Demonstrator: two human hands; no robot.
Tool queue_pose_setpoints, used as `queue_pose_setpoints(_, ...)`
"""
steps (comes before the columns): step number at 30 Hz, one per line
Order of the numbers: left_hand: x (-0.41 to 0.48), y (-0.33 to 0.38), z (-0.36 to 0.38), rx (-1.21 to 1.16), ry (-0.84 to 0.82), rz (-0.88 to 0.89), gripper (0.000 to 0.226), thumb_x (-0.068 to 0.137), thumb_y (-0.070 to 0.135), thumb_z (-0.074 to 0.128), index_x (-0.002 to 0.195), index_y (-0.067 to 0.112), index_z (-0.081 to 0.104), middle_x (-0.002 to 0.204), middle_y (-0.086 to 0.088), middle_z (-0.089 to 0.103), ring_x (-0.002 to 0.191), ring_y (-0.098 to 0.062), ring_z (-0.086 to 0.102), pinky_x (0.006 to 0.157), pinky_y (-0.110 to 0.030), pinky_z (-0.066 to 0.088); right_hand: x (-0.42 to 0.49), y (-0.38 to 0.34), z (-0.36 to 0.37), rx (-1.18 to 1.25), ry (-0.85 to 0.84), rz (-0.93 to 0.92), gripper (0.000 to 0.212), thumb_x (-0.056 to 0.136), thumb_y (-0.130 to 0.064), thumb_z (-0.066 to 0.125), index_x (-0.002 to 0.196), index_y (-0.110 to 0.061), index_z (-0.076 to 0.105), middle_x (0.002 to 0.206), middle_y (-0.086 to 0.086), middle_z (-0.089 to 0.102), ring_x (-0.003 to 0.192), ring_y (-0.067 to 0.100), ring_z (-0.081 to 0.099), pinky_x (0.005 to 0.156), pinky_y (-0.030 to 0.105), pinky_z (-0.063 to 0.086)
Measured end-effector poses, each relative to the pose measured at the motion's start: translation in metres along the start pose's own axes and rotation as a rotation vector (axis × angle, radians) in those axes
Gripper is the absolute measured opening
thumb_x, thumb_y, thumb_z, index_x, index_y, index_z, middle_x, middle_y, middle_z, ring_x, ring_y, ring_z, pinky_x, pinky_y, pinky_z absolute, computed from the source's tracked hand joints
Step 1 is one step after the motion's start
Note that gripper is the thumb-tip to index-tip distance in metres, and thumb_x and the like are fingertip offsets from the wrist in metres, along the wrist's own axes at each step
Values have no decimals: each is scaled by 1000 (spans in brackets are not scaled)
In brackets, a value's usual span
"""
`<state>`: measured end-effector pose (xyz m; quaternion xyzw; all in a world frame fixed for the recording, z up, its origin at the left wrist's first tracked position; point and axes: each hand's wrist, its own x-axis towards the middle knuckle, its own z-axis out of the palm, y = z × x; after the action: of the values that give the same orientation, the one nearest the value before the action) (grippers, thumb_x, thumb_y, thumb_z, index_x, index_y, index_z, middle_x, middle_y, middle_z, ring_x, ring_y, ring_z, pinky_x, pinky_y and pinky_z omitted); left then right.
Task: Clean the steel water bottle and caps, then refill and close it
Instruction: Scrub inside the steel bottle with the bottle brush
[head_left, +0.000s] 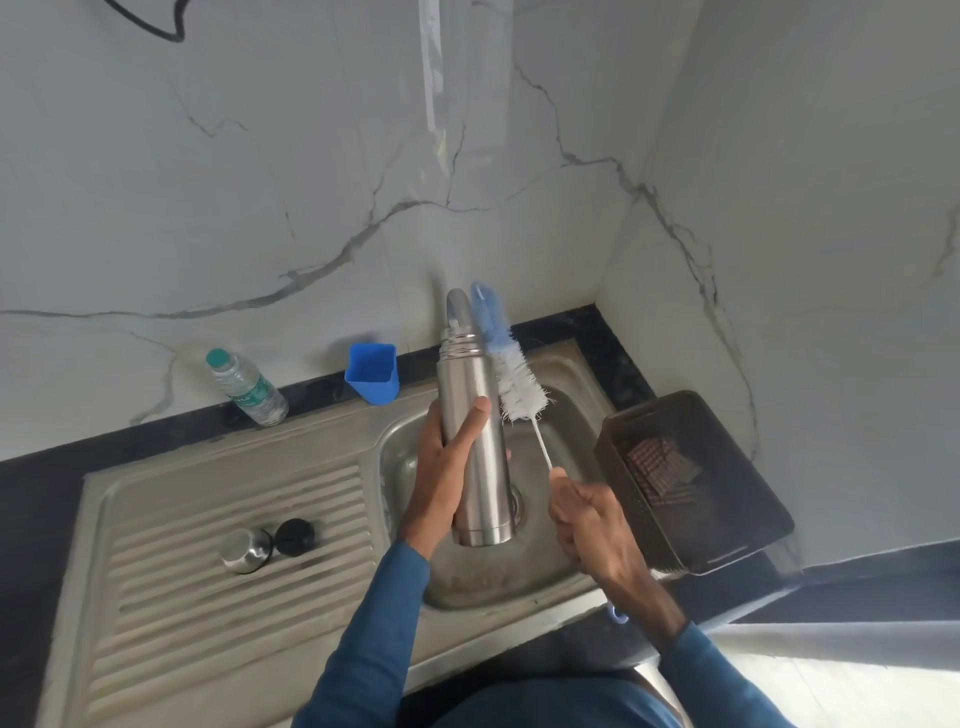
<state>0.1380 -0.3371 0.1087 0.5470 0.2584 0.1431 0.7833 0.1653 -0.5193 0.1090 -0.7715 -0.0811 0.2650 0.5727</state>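
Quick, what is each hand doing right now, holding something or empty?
Left hand: closed around the tall, uncapped steel water bottle, held over the sink.
Right hand: closed on the thin handle of the blue-and-white bottle brush, bristles outside the bottle.

Soft, even daylight fills the scene, moderately bright with a cool grey cast. A pale vertical streak of glare runs down the glossy marble wall (436, 104). A washed-out bright patch sits at the lower right corner. Shadows are faint and diffuse. The wide lens bends the counter edge (47, 441). The brush (511, 371) tip looks blurred; overall detail is slightly soft.
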Motion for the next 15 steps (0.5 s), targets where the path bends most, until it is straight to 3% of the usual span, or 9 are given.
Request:
queue_pose_setpoints(2,-1,-3,1,6,-32,-23,42,95,43,76,131,24,64,112,-19,74,81,-40,73,69,-44,63,3,-7,-1,41,1,6,60,112,-39,43,54,-27,34,52,-5,29,45,11,24,42,22,22)
queue_pose_setpoints(6,-3,-15,3,42,-101,-86,61,85,61,82,133,28,63,121,-18,74,104,-49,72,92,-68,58,23,-33,-2,93,25,-28,61,113,-40,43,54,-26,35,52,-4,28,44,12,23,42,22,21)
queue_pose_setpoints(8,-3,-16,1,22,-116,-102,64,84,65,80,131,24,65,117,-21,74,101,-50,71,93,-72,55,27,-38,-1,94,6,-29,61,113,-42,43,54,-26,35,51,-5,29,43,11,23,42,21,20)
queue_pose_setpoints(12,-2,-6,-6,-62,-91,-133,57,89,61,73,121,13,67,96,-23,71,84,-44,68,80,-58,59,12,-19,0,128,-65,39,58,112,-44,42,57,-27,35,52,-6,28,45,10,21,44,21,16)
queue_pose_setpoints(15,-2,-2,-10,-121,-87,-147,58,92,56,69,121,6,68,96,-21,72,86,-41,71,77,-48,60,-2,-4,1,173,-118,114,56,111,-44,42,58,-25,34,53,-6,27,45,9,18,44,19,14)
